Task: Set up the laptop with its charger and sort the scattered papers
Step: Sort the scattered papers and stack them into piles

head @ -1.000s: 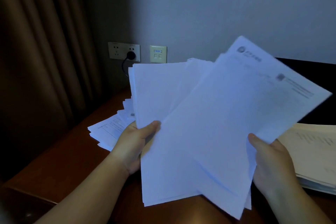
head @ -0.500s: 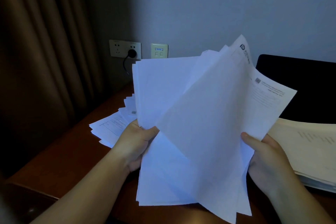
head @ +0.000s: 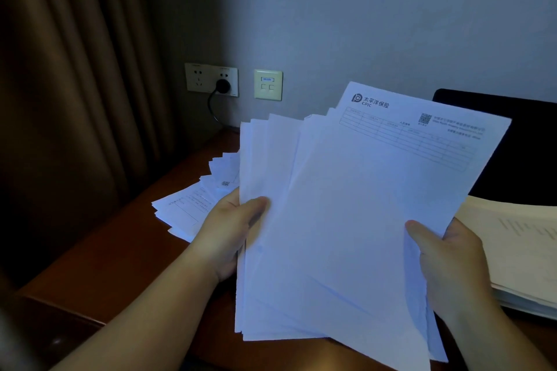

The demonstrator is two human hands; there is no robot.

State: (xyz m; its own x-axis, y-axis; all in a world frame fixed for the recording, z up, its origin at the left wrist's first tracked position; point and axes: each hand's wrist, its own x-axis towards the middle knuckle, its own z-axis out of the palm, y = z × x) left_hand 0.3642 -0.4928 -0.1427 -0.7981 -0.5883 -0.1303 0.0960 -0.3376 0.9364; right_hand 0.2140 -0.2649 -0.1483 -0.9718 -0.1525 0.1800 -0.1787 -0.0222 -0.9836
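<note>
Head view: both hands, left (head: 229, 232) and right (head: 452, 262), pinch a fanned paper sheaf (head: 346, 220).

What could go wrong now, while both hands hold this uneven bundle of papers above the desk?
The held sheets are fanned out, pinched only at their sides by the left hand and right hand, so loose pages might slip out. Any that fall could mix with the scattered papers on the desk.
</note>
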